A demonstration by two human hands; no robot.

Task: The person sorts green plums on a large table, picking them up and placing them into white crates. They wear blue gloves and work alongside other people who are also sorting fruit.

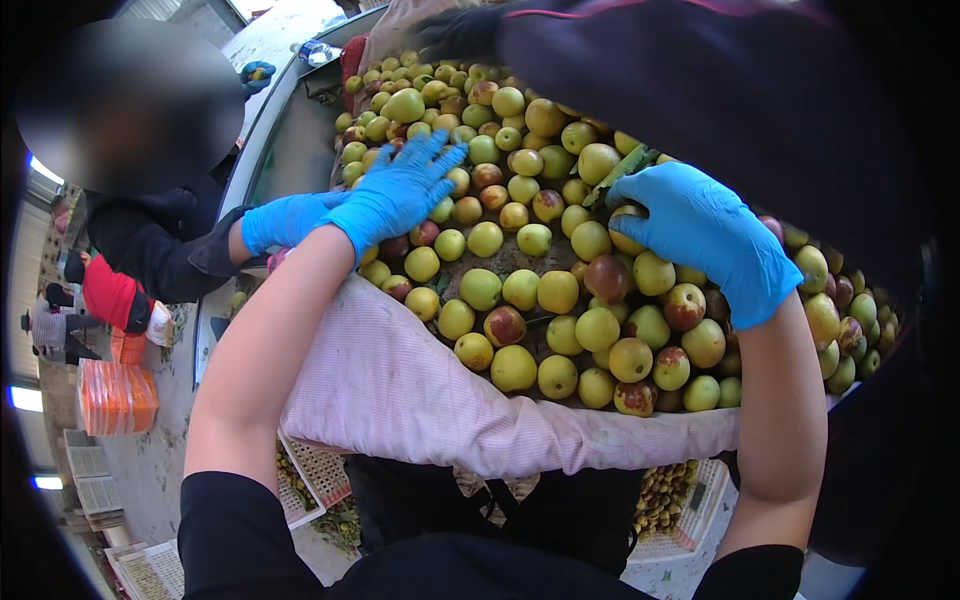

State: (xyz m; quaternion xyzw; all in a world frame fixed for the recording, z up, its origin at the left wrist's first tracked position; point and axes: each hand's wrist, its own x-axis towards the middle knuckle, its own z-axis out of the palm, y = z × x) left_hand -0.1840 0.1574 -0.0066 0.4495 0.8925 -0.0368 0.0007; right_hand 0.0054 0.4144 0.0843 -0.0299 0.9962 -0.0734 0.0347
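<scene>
A wide heap of green and reddish-brown jujube fruits [514, 367] lies before me on a table edged with pink ribbed cloth [420, 405]. Both my hands wear blue gloves. My left hand [397, 187] rests palm down with spread fingers on the fruits at the heap's left side; it grips nothing that shows. On the right, my right hand [694, 225] curves over the heap, its thumb and fingers around a yellow-green jujube [628, 229]. A green leaf [626, 172] lies beside its fingertips. Part of the table surface shows between the fruits in the middle.
A co-worker's blue-gloved hand [289, 217] is just left of my left wrist. Another co-worker's dark sleeve [697, 97] reaches over the heap at the upper right. Plastic crates [307, 472] with small fruits stand below the table. A water bottle [316, 52] lies at the far rim.
</scene>
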